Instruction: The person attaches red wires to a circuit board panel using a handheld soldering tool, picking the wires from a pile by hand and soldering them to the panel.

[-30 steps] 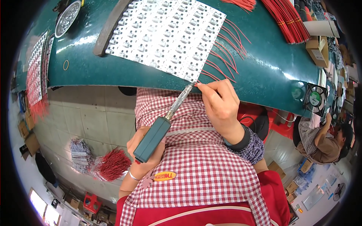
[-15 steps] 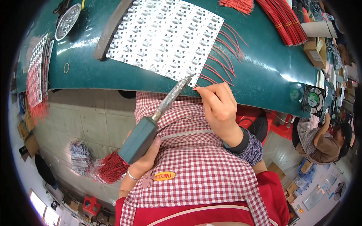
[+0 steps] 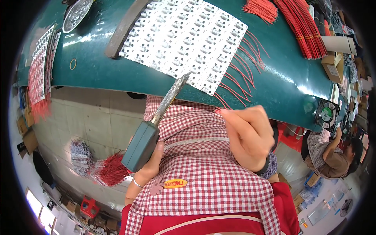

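Note:
My left hand (image 3: 152, 166) is wrapped round the dark green handle of a soldering iron (image 3: 141, 145). Its long metal tip reaches over the near edge of a white circuit board panel (image 3: 168, 49), which carries rows of small components. Thin red wires (image 3: 241, 70) stick out from the panel's right edge over the green table. My right hand (image 3: 252, 135), slightly blurred, is off the table's near edge in front of my checked apron. Its thumb and forefinger are pinched, and the red ends of wire (image 3: 218, 111) show at the fingertips.
A dark bar (image 3: 126, 29) lies along the panel's left edge. Farther left are a bowl (image 3: 77, 15), a rubber band (image 3: 73, 64) and wired panels (image 3: 41, 66). Red wire bundles (image 3: 301, 29) lie far right, near a small fan (image 3: 326, 113). Another person (image 3: 333, 156) sits at right.
My right hand has pulled back from the panel's near corner, toward me and to the right. The iron's tip has shifted left from that corner. The whole view has shifted slightly.

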`<action>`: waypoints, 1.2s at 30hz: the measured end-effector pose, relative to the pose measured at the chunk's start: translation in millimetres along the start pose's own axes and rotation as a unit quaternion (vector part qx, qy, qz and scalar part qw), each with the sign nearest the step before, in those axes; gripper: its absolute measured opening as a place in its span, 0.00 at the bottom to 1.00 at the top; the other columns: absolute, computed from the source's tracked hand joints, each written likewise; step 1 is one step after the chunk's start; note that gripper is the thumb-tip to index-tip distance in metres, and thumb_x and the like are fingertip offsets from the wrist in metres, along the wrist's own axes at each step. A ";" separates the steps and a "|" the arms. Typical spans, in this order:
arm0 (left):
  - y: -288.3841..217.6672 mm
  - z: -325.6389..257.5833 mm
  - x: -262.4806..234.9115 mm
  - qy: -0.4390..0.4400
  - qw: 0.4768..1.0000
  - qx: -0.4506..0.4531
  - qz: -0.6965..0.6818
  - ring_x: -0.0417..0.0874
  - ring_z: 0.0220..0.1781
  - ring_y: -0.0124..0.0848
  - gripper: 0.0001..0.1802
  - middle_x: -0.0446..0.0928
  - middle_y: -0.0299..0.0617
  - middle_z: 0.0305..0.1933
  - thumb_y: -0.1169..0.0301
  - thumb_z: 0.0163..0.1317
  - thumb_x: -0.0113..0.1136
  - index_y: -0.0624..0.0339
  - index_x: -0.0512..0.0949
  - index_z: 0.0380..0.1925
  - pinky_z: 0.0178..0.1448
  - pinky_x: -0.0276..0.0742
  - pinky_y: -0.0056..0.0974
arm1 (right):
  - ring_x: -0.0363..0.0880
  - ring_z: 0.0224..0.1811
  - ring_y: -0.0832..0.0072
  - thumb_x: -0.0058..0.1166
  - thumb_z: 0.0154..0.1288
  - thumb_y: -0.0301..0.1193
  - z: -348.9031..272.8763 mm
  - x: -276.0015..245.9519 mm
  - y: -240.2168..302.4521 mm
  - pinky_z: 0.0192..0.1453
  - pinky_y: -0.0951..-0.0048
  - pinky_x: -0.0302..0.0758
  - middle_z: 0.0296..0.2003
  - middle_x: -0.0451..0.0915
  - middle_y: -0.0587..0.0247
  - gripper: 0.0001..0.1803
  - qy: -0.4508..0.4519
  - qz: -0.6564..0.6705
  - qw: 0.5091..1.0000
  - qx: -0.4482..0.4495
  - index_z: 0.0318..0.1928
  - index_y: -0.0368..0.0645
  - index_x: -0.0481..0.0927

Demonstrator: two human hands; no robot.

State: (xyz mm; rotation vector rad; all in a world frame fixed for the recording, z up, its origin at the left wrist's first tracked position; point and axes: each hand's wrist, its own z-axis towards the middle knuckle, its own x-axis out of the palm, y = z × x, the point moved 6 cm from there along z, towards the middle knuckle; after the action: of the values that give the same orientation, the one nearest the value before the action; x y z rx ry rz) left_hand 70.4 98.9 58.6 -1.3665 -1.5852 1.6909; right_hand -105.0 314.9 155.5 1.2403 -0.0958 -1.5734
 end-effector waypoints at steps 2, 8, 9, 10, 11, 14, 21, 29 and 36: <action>-3.9 3.2 0.0 -0.015 1.000 0.024 0.012 0.85 0.42 0.42 0.18 0.85 0.48 0.45 0.75 0.61 0.71 0.68 0.82 0.51 0.50 0.80 0.44 | 0.77 0.30 0.67 0.67 0.49 0.11 0.7 -3.8 2.7 0.30 0.70 0.71 0.32 0.81 0.57 0.19 -0.003 -0.006 1.000 -0.001 0.45 0.32 0.87; -19.8 11.8 -0.1 0.013 0.993 0.096 0.066 0.87 0.36 0.43 0.15 0.84 0.53 0.42 0.76 0.57 0.72 0.70 0.84 0.44 0.41 0.82 0.40 | 0.78 0.31 0.65 0.68 0.51 0.13 -3.1 54.0 -22.0 0.31 0.68 0.74 0.32 0.79 0.59 0.18 -0.025 -0.014 1.000 -0.001 0.44 0.35 0.85; -24.1 11.6 -0.2 0.018 0.987 0.128 0.096 0.87 0.35 0.44 0.14 0.84 0.54 0.42 0.78 0.56 0.73 0.70 0.85 0.42 0.39 0.82 0.39 | 0.78 0.31 0.65 0.68 0.51 0.13 -4.9 62.0 -23.7 0.31 0.68 0.74 0.32 0.79 0.59 0.18 -0.015 -0.015 1.000 0.000 0.44 0.35 0.85; -25.2 11.3 -0.2 0.021 0.986 0.132 0.102 0.87 0.35 0.44 0.14 0.84 0.54 0.42 0.78 0.56 0.73 0.70 0.85 0.42 0.39 0.82 0.39 | 0.78 0.31 0.64 0.68 0.52 0.14 -6.4 67.1 -25.5 0.32 0.67 0.75 0.32 0.78 0.59 0.16 -0.019 -0.022 1.000 0.009 0.43 0.35 0.85; -24.4 11.1 -0.8 0.022 0.989 0.119 0.090 0.88 0.37 0.45 0.14 0.84 0.55 0.42 0.78 0.55 0.73 0.70 0.85 0.42 0.41 0.83 0.40 | 0.78 0.31 0.64 0.68 0.52 0.14 -7.4 68.8 -27.2 0.32 0.67 0.75 0.31 0.77 0.59 0.15 -0.032 -0.026 0.999 0.017 0.42 0.35 0.85; -24.7 12.7 -0.2 0.029 0.991 0.108 0.071 0.89 0.39 0.47 0.14 0.85 0.55 0.43 0.80 0.54 0.72 0.71 0.85 0.41 0.44 0.85 0.41 | 0.78 0.31 0.64 0.68 0.52 0.14 -8.8 69.5 -29.7 0.32 0.66 0.76 0.31 0.77 0.59 0.15 -0.030 -0.028 0.999 0.028 0.42 0.35 0.84; -43.5 20.9 4.0 0.054 0.983 0.154 0.089 0.89 0.39 0.46 0.12 0.83 0.52 0.40 0.84 0.51 0.70 0.72 0.84 0.38 0.44 0.85 0.42 | 0.79 0.31 0.63 0.68 0.52 0.14 -7.4 71.1 -28.0 0.32 0.65 0.77 0.31 0.77 0.58 0.15 -0.034 -0.041 0.998 0.027 0.42 0.35 0.84; -48.0 24.8 7.8 0.053 0.977 0.178 0.104 0.82 0.30 0.39 0.10 0.79 0.47 0.34 0.81 0.51 0.70 0.70 0.82 0.35 0.33 0.76 0.38 | 0.79 0.31 0.63 0.68 0.51 0.14 -5.8 72.9 -26.8 0.33 0.65 0.77 0.31 0.76 0.58 0.14 -0.030 -0.047 0.998 0.037 0.40 0.35 0.83; -48.7 23.4 10.5 0.045 0.976 0.193 0.094 0.77 0.24 0.37 0.11 0.77 0.46 0.31 0.79 0.53 0.71 0.70 0.81 0.35 0.28 0.71 0.37 | 0.79 0.31 0.63 0.68 0.51 0.14 -5.0 72.8 -25.6 0.33 0.65 0.77 0.31 0.76 0.58 0.15 -0.035 -0.045 0.998 0.033 0.40 0.35 0.83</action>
State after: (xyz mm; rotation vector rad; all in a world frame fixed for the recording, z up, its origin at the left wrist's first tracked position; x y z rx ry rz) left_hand 31.5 108.2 96.5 -1.3963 -1.0311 1.8937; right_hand -109.5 273.3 90.5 1.2556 -0.1387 -1.7033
